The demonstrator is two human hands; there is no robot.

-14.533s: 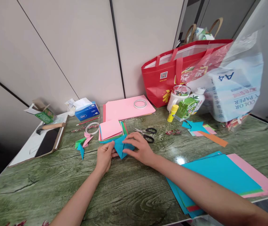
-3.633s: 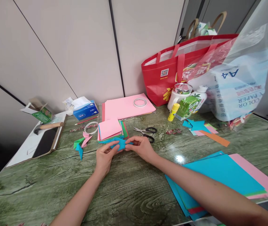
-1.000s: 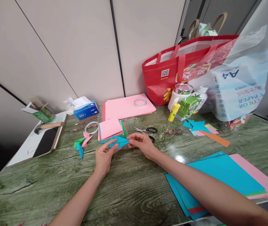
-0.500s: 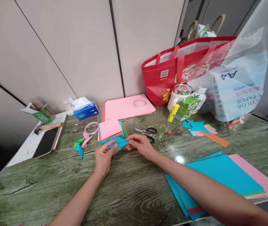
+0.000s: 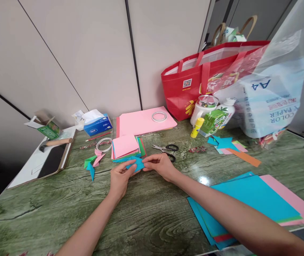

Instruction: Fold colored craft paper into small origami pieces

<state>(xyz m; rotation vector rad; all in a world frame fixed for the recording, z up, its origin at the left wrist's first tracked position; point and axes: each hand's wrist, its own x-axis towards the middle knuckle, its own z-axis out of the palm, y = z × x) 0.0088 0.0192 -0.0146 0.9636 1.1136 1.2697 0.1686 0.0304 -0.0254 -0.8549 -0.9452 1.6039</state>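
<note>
blue folded paper (image 5: 138, 164) has gone from the broad kite of the earliest frame to a narrower shape, and the right hand (image 5: 160, 167), spread over it then, now pinches its right end. left hand (image 5: 119, 179) has thumb and fingers clamped on the left end; the two hands are near each other, not touching. long axis of the paper runs roughly left to right, one end toward each hand, tips partly hidden by fingers. it sits just in front of the small square stack (image 5: 125, 146), over the green tabletop (image 5: 141, 220); can't tell if it touches down. counts: one paper held, three small folded pieces (image 5: 97, 158) off to the left (green, pink, blue), two tape rolls (image 5: 104, 150), one beside the stack and one on the large pink sheets (image 5: 138, 124), one pair of scissors (image 5: 163, 148) near the right hand, tips pointing left, one red pencil (image 5: 98, 136), one yellow glue stick (image 5: 197, 128), one green carton (image 5: 212, 122), one hammer (image 5: 58, 142), one orange strip (image 5: 245, 157). writing: "a4" and "color paper", upside down, on the plastic bag (image 5: 267, 103); red bag (image 5: 180, 92) has a qr code; logo on the blue tissue box (image 5: 98, 125) is too small to read from here.
</note>
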